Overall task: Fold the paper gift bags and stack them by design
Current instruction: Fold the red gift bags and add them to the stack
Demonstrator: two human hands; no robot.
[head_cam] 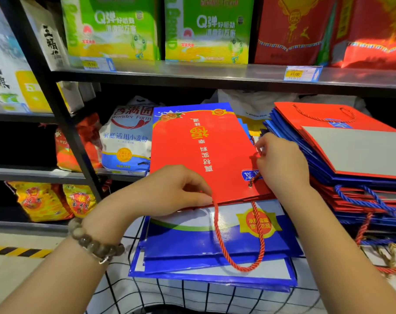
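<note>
A flattened red gift bag (pixel 199 150) with a blue top band lies in the middle, over a pile of blue and white bags (pixel 215 252). My left hand (pixel 169 191) pinches the red bag's near edge where its red rope handle (pixel 238 248) comes out and loops down over the blue bags. My right hand (pixel 281 164) pinches the other red cord at the bag's right edge. To the right stands a tall stack of folded red and blue bags (pixel 342 159), with blue rope handles (pixel 374 202) hanging from it.
The bags rest on a black wire basket (pixel 169 293). A shop shelf frame (pixel 63 123) stands behind, with flour sacks (pixel 126 141), green boxes (pixel 206 28) and red boxes (pixel 290 30). Price tags (pixel 302 73) sit on the shelf edge. Yellow-black floor tape (pixel 18 251) lies at left.
</note>
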